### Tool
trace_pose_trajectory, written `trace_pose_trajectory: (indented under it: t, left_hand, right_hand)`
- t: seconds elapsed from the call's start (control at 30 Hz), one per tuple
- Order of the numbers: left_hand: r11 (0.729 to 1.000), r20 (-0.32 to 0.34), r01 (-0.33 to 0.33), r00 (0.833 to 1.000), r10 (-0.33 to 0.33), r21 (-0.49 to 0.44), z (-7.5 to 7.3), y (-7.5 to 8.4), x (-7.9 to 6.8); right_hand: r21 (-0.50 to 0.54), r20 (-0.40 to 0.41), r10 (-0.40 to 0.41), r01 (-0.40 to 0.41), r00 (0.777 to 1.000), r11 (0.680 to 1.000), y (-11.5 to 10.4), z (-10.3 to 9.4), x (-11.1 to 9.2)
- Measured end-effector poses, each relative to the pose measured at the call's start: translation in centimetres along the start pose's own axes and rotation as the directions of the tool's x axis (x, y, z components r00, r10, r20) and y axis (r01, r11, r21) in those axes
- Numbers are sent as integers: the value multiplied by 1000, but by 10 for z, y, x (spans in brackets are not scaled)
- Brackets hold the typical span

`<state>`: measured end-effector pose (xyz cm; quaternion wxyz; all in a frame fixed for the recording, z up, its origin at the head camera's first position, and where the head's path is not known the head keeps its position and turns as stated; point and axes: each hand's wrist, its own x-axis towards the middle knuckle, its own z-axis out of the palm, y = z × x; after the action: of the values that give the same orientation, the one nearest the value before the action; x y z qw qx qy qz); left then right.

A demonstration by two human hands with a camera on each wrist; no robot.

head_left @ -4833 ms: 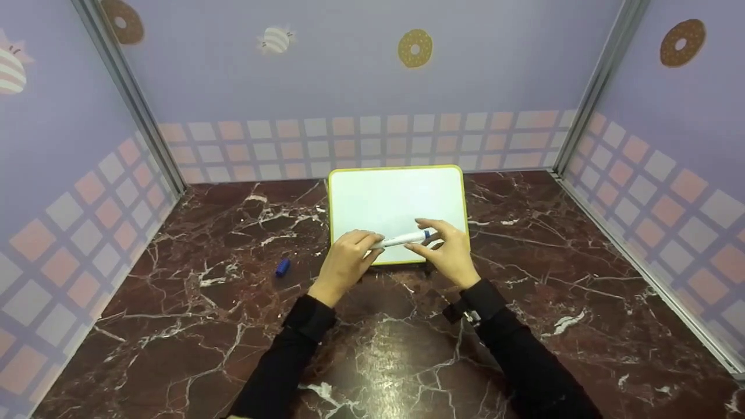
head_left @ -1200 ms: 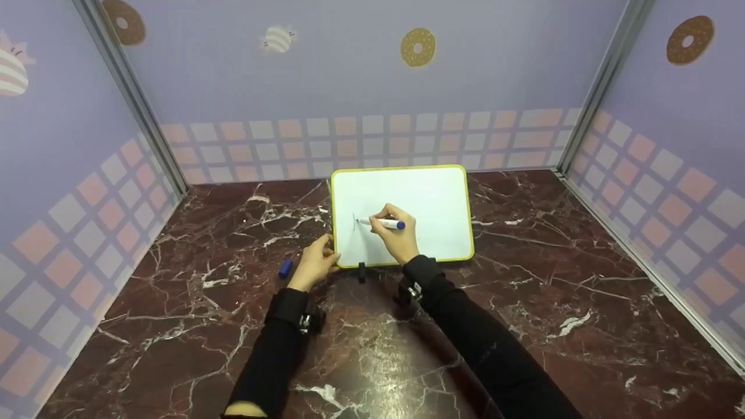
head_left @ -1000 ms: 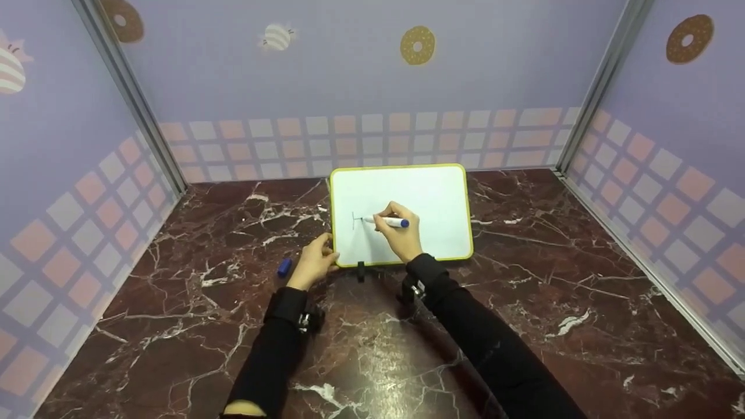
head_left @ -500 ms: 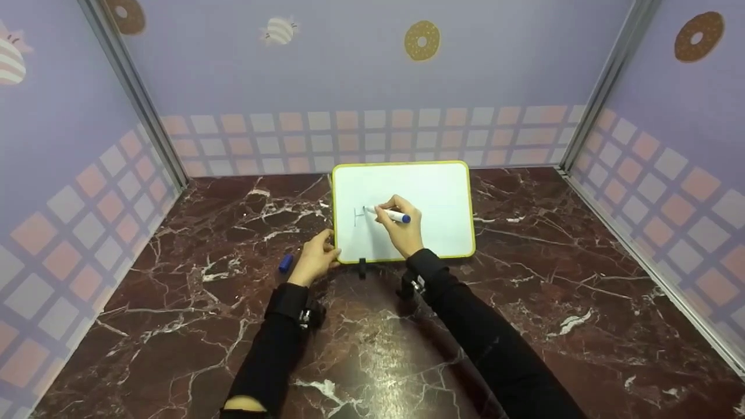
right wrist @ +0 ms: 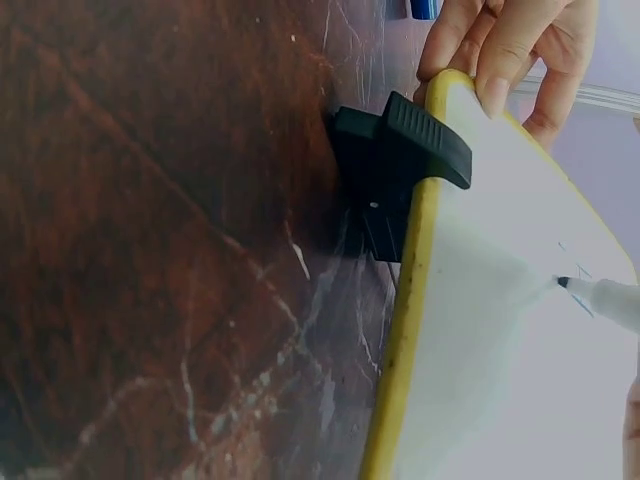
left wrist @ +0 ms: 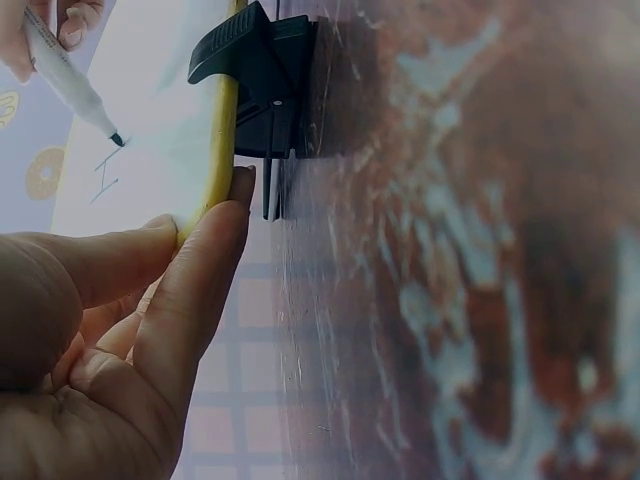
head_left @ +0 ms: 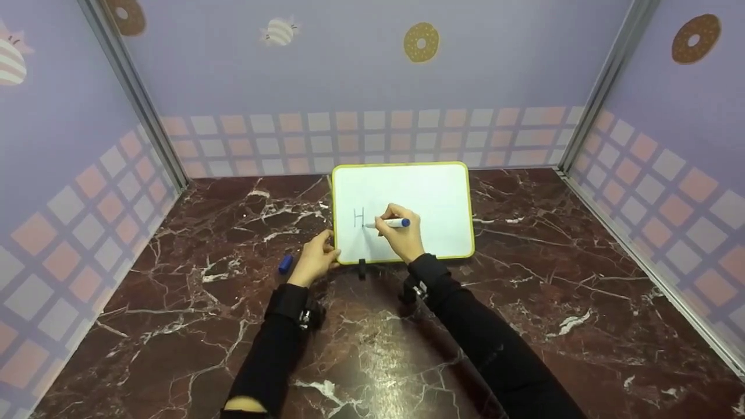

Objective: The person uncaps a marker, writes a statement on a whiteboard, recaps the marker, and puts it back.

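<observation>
A whiteboard with a yellow frame leans upright on the table, a black stand clip gripping its lower edge. My left hand pinches the board's lower left corner between thumb and fingers. In my right hand is a white marker with a blue end, held like a pen. Its dark tip meets the board at the foot of a thin letter H. The right wrist view shows the marker tip and, at its top, the left fingers on the corner.
A blue marker cap lies on the dark red marbled table, left of my left hand. Lilac wall panels with a checked border enclose the back and both sides.
Earlier both hands held the marker before the board. Then my left hand took the corner and my right drew an upright, a crossbar and a second upright, now an H.
</observation>
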<state>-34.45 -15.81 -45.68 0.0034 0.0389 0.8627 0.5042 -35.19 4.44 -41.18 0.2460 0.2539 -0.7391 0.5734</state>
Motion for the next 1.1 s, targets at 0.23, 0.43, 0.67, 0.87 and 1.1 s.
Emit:
trace_pose_trajectory:
  t: [0.23,0.43,0.67,0.87,1.1]
  left_hand:
    - [1000,-11,3,1000,-3,1,2,0,2]
    - [1000,6,25,1000,-25,-8,1,0,0]
    - [999,3,31,1000,-31,-9,1,1,2]
    - [1000,15,29,999,-29,-5,1,1,0]
    - [1000,18,10,1000,-10,-2,0,1,1]
  right_hand:
    - [20,-84,-16,17,996,1000,4,-1,-1]
    - [-3,-71,-32,32,997,999,8,-3,-3]
    - [-19,-128,-54,52,990,998,9,-5,-1]
    - [9,-112,-16,17,994,1000,10,-4,1]
    - [39,-54,28,-26,998,999,11,-5,-1]
